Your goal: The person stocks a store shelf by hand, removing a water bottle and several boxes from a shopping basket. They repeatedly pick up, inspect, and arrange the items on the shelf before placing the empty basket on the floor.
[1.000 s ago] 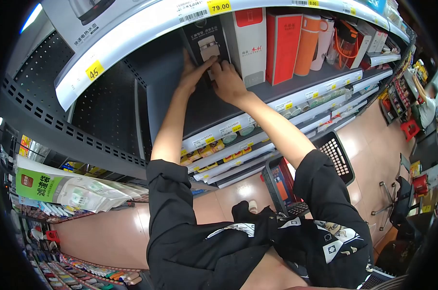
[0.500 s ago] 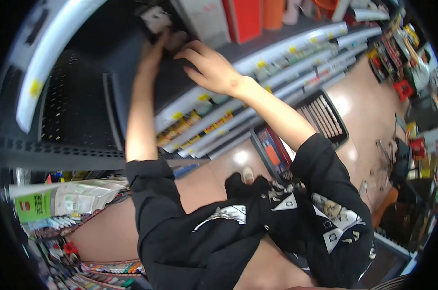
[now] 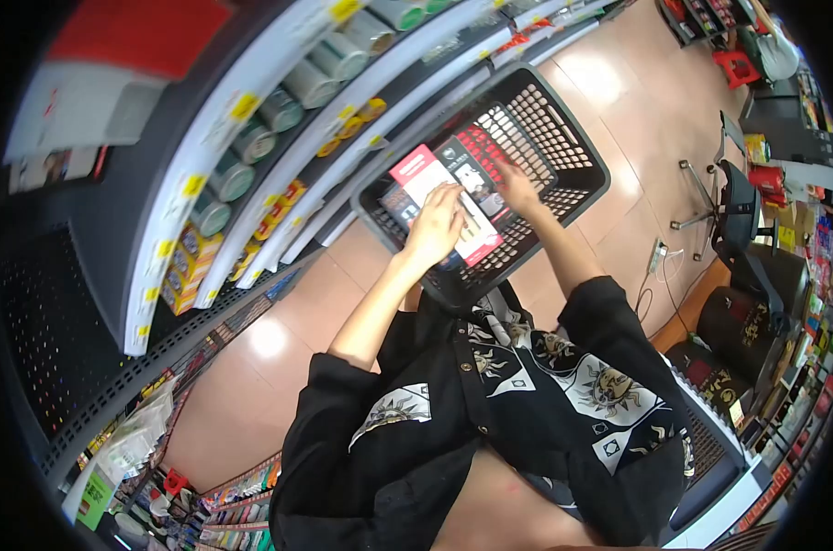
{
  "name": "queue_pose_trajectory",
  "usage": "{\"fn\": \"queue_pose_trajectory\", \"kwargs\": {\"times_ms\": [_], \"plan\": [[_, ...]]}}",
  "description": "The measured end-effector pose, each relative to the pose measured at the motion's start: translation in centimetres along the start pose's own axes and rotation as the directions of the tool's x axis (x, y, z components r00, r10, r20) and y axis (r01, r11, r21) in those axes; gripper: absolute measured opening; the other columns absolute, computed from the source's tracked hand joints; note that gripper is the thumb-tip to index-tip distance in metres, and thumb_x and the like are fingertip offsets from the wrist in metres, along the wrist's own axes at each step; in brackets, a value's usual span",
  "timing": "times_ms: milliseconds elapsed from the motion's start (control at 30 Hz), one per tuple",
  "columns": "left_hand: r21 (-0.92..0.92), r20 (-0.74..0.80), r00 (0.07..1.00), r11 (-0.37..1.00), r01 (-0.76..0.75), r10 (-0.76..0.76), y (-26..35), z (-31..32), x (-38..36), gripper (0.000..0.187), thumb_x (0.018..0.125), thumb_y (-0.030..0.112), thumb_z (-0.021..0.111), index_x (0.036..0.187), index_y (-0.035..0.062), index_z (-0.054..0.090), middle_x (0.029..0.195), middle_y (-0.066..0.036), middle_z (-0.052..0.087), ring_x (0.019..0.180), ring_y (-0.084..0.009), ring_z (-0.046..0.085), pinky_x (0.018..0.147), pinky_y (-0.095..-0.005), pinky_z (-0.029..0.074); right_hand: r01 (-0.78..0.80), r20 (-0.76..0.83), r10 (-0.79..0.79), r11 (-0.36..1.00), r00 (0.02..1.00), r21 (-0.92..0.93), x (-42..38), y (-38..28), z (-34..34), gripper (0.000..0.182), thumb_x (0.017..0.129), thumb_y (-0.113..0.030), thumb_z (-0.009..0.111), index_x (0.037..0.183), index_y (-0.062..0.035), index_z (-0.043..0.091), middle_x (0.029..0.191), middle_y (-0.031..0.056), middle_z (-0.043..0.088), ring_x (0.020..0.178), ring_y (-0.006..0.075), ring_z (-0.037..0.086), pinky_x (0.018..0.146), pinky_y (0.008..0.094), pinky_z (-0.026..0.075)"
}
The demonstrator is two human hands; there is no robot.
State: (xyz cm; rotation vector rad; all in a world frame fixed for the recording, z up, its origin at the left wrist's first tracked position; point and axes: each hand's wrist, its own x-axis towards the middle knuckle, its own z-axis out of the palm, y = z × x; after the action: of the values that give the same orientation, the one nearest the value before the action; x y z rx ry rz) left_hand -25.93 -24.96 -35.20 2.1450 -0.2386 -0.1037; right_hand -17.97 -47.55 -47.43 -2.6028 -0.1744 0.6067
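Observation:
A black shopping basket [image 3: 577,197] stands on the floor in front of me. In it lies a red-and-white box [image 3: 418,167], with a dark box bearing white pictures [image 3: 470,173] beside and partly over it. My left hand [image 3: 438,225] reaches over the red-and-white box, its bent fingers at the near left edge of the dark box. On the other side, my right hand [image 3: 516,188] is closed about the dark box's right edge. Some of its fingers are blurred or hidden.
Shelves with white price rails [image 3: 182,197] run along the left, holding cans [image 3: 311,84] and small yellow boxes [image 3: 191,257]. An office chair [image 3: 736,202] stands at right, near a power strip [image 3: 657,257] and cables on the tiled floor. A bagged item [image 3: 136,441] hangs lower left.
Both hands have moved from the upper shelf down and right into the basket. The dark box has come with them. My view has turned toward the basket.

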Motion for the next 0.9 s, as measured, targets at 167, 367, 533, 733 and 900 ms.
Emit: {"fn": "queue_pose_trajectory", "kwargs": {"times_ms": [167,367,533,733,900], "plan": [[0.347,0.147,0.989,0.937,-0.032,-0.02,-0.4,7.9,2.7,0.044,0.085,0.013,0.056,0.126,-0.001,0.05,0.131,-0.024,0.048,0.132,-0.0385,0.035,0.112,-0.0522,0.02,0.04,0.31,-0.014,0.996,0.951,-0.075,1.6,3.7,6.4,0.074,0.087,-0.037,0.055,0.149,-0.0264,0.016,0.156,0.0086,0.012,0.142,0.0344,0.018,0.11,0.053,0.026],[0.533,0.183,0.969,0.845,0.044,-0.165,-1.0,11.2,3.9,0.045,0.084,0.015,0.056,0.125,-0.0047,0.05,0.129,-0.024,0.049,0.133,-0.0389,0.033,0.114,-0.0523,0.013,-0.081,0.351,0.154,0.973,0.924,-0.214,2.0,1.8,9.2,0.074,0.094,-0.035,0.04,0.151,-0.0153,-0.003,0.156,0.0171,-0.005,0.144,0.0341,0.003,0.111,0.06,0.014],[0.505,0.135,0.975,0.859,0.088,-0.179,-1.3,11.8,4.5,0.039,0.085,0.011,0.055,0.12,-0.0047,0.053,0.126,-0.02,0.053,0.128,-0.0366,0.039,0.114,-0.0511,0.016,-0.117,0.383,0.176,0.978,0.907,-0.174,2.6,2.1,8.8,0.084,0.09,-0.042,0.045,0.15,-0.0158,-0.007,0.155,0.0183,-0.008,0.144,0.0343,0.0,0.111,0.0613,0.009],[0.299,0.077,0.983,0.944,0.138,-0.168,-1.4,12.5,5.2,0.038,0.085,0.008,0.055,0.121,-0.0043,0.052,0.128,-0.023,0.05,0.126,-0.0397,0.041,0.109,-0.0461,0.03,-0.066,0.302,0.115,0.984,0.946,-0.168,3.3,3.3,7.6,0.109,0.077,-0.049,0.064,0.149,-0.0135,-0.009,0.153,0.0208,0.007,0.14,0.0364,0.015,0.109,0.0602,0.019],[0.197,0.021,0.982,0.963,0.181,-0.189,-1.0,12.5,6.2,0.047,0.086,0.009,0.055,0.129,-0.0041,0.043,0.137,-0.029,0.037,0.126,-0.0449,0.039,0.107,-0.0461,0.034,-0.213,0.228,0.214,0.977,0.95,-0.028,3.1,2.4,3.2,0.108,0.078,-0.032,0.069,0.147,-0.0043,-0.009,0.133,0.0223,0.04,0.118,0.0398,0.045,0.096,0.0556,0.038]]}}
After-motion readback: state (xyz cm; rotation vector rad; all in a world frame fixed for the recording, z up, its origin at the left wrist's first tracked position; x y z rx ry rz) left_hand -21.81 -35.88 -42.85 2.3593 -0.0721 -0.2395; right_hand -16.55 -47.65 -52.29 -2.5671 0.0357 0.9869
